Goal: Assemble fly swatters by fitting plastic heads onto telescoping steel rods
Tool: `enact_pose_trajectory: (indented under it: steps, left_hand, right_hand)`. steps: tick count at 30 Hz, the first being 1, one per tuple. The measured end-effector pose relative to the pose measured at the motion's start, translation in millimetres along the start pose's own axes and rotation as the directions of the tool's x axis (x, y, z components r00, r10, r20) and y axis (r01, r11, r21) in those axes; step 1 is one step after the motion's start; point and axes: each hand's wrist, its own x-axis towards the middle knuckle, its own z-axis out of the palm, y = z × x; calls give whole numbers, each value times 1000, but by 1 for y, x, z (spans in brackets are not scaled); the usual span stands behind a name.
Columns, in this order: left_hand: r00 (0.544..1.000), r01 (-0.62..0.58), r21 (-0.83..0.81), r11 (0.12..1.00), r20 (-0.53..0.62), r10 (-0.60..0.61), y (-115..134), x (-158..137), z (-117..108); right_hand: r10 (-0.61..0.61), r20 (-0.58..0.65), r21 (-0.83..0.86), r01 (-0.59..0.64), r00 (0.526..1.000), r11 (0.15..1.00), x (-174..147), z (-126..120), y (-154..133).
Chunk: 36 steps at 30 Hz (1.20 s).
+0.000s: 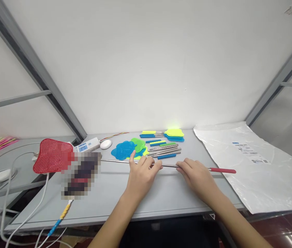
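Note:
A red fly swatter with an extended metal rod (170, 165) spans the desk, its meshed head (50, 156) at the left and its red grip (223, 170) at the right. My left hand (142, 174) pinches the rod near its middle, index finger raised. Closer to the grip, my right hand (197, 175) has its fingers closed around the rod. Just behind my left hand lie loose swatter heads, blue (123, 150) and green (138, 144), with some yellow partly covered. Several metal rods (165, 150) with coloured grips lie beside them.
Yellow and blue swatters (174, 133) are stacked at the back. A white plastic bag (239, 148) covers the right end of the desk (158, 203). At the left are a power strip (88, 146), a small white rounded object (106, 144), white cables and a pixelated patch.

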Motion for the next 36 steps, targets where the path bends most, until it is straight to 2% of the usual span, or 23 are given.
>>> enact_pose_trajectory:
  steps: [5,15,20,26,33,36]
  left_hand:
    - [1000,-20,18,1000,13,20,-6,-3,-3]
    - [999,-29,27,999,15,28,-18,-11,-5]
    - [999,-30,30,999,14,30,-22,-14,-5]
    - [1000,13,39,999,0,-13,-29,-20,-3]
    - [997,-27,52,998,-67,30,-18,6,-6]
    - [997,-60,42,997,-55,62,-14,19,-9]
  right_hand:
    - [-42,-4,29,43,999,999,-3,5,3]
    - [-84,-30,-42,83,996,996,-20,1,28]
    - [-105,-32,-43,103,994,994,-23,-3,31]
    - [-89,-62,-42,87,994,995,-15,8,24]
    - [-65,-113,-13,64,991,998,7,2,14]
    - [-62,-113,-26,60,992,998,9,-5,16]
